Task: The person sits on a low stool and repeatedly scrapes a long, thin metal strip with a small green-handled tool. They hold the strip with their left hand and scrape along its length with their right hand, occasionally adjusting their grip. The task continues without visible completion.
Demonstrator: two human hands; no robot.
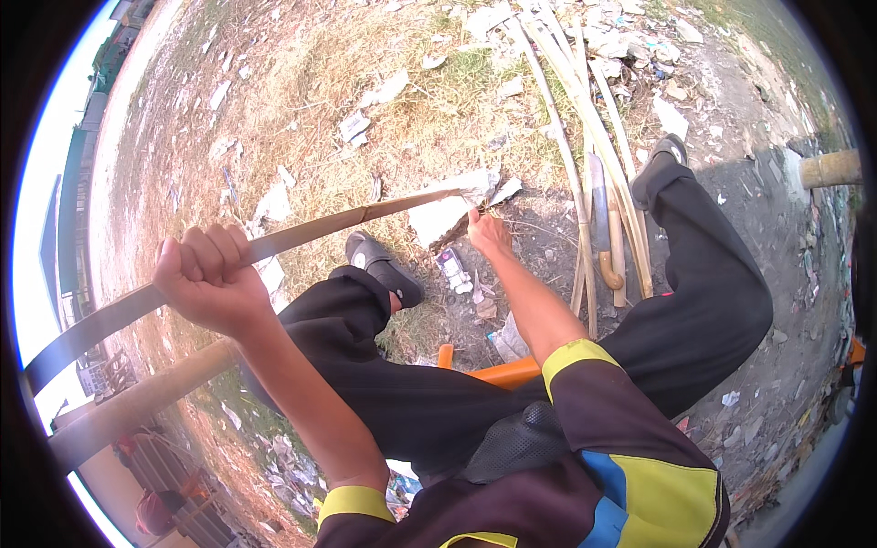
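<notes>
A long, flat bamboo strip (338, 222) slants across in front of me from the lower left. My left hand (208, 274) is closed in a fist around it, part way along its length. At its far, sunlit end my right hand (491, 236) is closed, thumb upward, and appears to pinch the strip; glare makes the exact grip hard to see. On the ground to the right lies a machete (602, 210) with a wooden handle, among several long split bamboo pieces (577, 137).
A thick bamboo pole (146, 397) runs under the strip at left; another bamboo pole end (831, 170) juts in at right. Part of an orange seat (505, 374) shows between my legs. Paper scraps (438, 217) and dry grass cover the ground.
</notes>
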